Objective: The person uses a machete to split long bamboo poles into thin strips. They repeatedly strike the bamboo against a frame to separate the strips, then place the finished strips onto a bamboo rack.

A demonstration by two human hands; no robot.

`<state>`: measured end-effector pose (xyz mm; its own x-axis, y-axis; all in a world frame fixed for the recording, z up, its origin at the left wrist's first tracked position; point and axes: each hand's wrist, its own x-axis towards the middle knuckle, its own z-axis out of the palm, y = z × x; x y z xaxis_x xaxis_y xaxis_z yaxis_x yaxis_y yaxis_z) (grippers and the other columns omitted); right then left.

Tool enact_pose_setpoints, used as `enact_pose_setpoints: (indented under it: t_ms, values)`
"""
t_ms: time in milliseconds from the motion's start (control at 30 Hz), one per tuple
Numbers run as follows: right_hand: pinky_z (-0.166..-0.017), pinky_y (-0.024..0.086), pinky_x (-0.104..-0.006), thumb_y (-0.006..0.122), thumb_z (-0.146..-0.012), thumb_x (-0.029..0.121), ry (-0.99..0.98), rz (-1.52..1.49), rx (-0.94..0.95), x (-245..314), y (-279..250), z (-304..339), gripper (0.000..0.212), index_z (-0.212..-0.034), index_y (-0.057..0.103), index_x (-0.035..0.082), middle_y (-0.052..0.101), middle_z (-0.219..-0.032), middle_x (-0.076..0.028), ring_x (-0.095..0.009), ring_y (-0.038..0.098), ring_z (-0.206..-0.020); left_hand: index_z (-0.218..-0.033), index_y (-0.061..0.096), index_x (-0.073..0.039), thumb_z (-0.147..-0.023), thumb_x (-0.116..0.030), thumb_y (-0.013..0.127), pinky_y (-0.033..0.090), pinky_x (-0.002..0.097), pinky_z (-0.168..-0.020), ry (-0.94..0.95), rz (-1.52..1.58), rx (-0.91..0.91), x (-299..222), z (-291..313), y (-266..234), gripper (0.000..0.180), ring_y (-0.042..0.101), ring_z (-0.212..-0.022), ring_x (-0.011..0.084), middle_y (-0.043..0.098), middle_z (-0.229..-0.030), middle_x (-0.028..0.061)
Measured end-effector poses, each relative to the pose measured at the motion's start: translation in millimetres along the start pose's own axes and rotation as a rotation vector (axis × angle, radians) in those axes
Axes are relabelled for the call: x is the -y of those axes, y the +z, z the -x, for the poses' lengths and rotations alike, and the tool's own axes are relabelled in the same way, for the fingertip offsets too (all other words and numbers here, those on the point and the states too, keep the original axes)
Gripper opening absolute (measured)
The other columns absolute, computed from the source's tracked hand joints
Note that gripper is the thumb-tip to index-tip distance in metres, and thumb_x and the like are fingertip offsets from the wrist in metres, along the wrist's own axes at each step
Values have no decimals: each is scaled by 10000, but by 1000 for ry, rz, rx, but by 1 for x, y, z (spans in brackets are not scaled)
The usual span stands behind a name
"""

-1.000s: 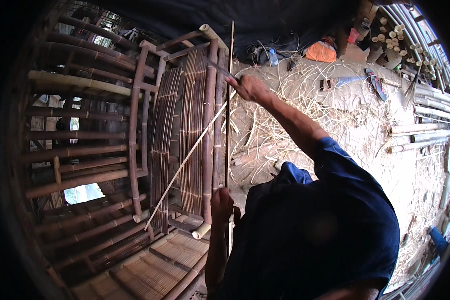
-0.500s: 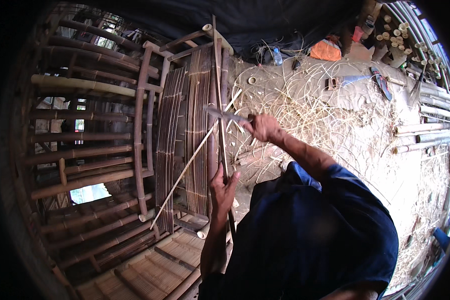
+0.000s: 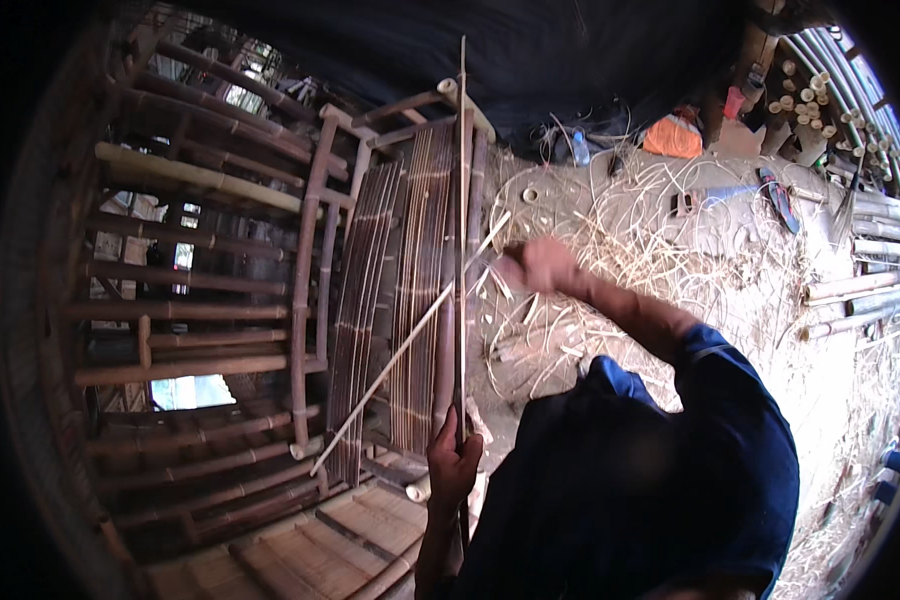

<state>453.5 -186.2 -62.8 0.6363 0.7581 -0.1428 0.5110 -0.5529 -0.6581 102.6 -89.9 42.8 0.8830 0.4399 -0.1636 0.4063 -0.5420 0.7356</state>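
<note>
A long, thin bamboo strip [image 3: 461, 200] runs lengthwise in front of me over a bamboo bench. Low on this strip, my left hand [image 3: 454, 460] is closed around it. My right hand [image 3: 542, 265] grips a knife [image 3: 480, 268], its blade reaching left to the strip; motion smears both hand and blade. Whether the edge is cutting in cannot be made out. A pale bamboo stick [image 3: 390, 358] crosses the strip at a slant. Dark split-bamboo slats [image 3: 415, 300] form the bench top beside it.
At left stand bamboo frames [image 3: 305, 270] with rails. Pale shavings [image 3: 620, 235] litter the floor at right. A handsaw [image 3: 720, 194], a sandal [image 3: 778, 200], a plastic bottle [image 3: 581, 148] and an orange bag [image 3: 673, 137] lie beyond. Bamboo poles [image 3: 860, 290] are stacked at far right.
My left hand has slid down the strip toward me. My right hand with the knife has come slightly nearer, and the whole view has shifted a little.
</note>
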Motion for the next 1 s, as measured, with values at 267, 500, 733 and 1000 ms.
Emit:
enact_pose_setpoints:
  t_ms: [267, 500, 733, 1000]
  values:
    - [-468, 481, -315, 462, -837, 757, 173, -1198, -93, -66, -101, -73, 751, -741, 575, 21, 580, -644, -100, -164, 573, -513, -1154, 590, -20, -890, -273, 671, 515, 344, -681, -255, -112, 153, -28, 75, -27, 375, 672, -800, 191, 641, -861, 162]
    - [-459, 468, -328, 613, -870, 335, 64, -1091, -270, 33, -27, -46, 367, -814, 631, -26, 610, -636, -99, -171, 559, -468, -1333, 524, -44, -989, -273, 511, 527, 381, -831, 41, -175, 118, 25, -5, -22, 413, 668, -1008, 260, 642, -1190, 178]
    - [-676, 497, -476, 438, -917, 608, -151, -547, -119, 115, -14, 15, 673, -871, 597, -45, 578, -625, -212, -360, 636, -669, -1234, 565, -73, -983, -301, 555, 274, 194, -351, -152, 682, -166, -15, -126, 16, 339, 328, -406, 29, 421, -583, -51]
    - [-614, 543, -457, 264, -933, 688, -136, 16, -193, 39, -20, -17, 748, -920, 660, 53, 638, -668, -194, -328, 671, -650, -1292, 533, 20, -997, -185, 508, 299, 204, -432, -180, 415, -157, -10, -68, 6, 360, 377, -491, 26, 407, -586, -60]
